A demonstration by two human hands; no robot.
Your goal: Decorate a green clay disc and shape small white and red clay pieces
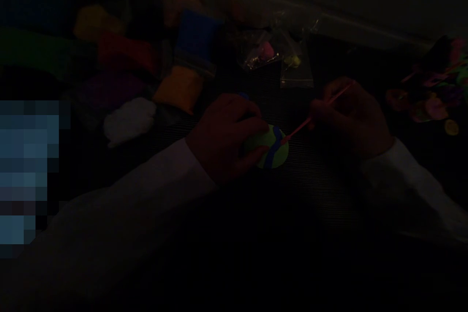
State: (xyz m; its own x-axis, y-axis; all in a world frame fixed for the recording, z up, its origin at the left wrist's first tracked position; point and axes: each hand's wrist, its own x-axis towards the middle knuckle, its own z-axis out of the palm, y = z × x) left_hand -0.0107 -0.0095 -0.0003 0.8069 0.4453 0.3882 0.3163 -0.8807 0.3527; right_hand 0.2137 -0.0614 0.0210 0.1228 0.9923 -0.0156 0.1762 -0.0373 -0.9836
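A light green, rounded clay piece [280, 156] with a wavy blue band [273, 148] across it lies low over the dark table. My left hand [230, 136] is closed on it, thumb and fingers pressing its left side. In my right hand [347, 114] a thin pink modelling tool [302, 126] is pinched, slanting down to the left. Its tip meets the clay piece at the right edge of the blue band. A small blue thing [243, 94] shows behind my left knuckles, mostly hidden. The view is very dark.
Bags of coloured clay lie left and behind: white [129, 119], orange [180, 88], blue [196, 34] and red [126, 52]. Clear packets with pink [266, 50] and yellow [292, 61] lumps lie at the back. Colourful small pieces [435, 107] are heaped at right.
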